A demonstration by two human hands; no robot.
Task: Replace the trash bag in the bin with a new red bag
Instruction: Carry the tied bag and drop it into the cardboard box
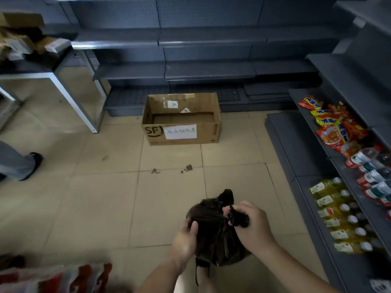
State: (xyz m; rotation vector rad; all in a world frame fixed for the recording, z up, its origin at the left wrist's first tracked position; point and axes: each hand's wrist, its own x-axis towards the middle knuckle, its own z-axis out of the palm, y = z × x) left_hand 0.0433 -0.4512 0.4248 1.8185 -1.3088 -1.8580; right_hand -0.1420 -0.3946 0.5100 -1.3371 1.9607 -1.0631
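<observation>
I have the old black trash bag [213,231] up off the tiled floor [95,208], low in front of me, well short of the open cardboard box [182,119] that stands against the foot of the grey shelving [203,70]. My right hand [251,225] is curled tight round the gathered neck of the bag, pinching the twisted plastic into a knot-like bunch. My left hand [186,237] cups the bag's left shoulder, fingers bent over the film and gripping it.

The film is thin, soft and slack; it bulges round whatever is inside and gives no stiff edge to hold. I judge it fairly light, since it hangs from a pinch without stretching long. It looks slippery, and likely to tear if I pull on one small fold, so the bunched neck is the place to hold, with the other hand steadying the body. A loose strip of plastic dangles underneath.

No bin is in sight. Something red and white [63,275] lies blurred at the lower left; I cannot tell whether it is the new bag.
</observation>
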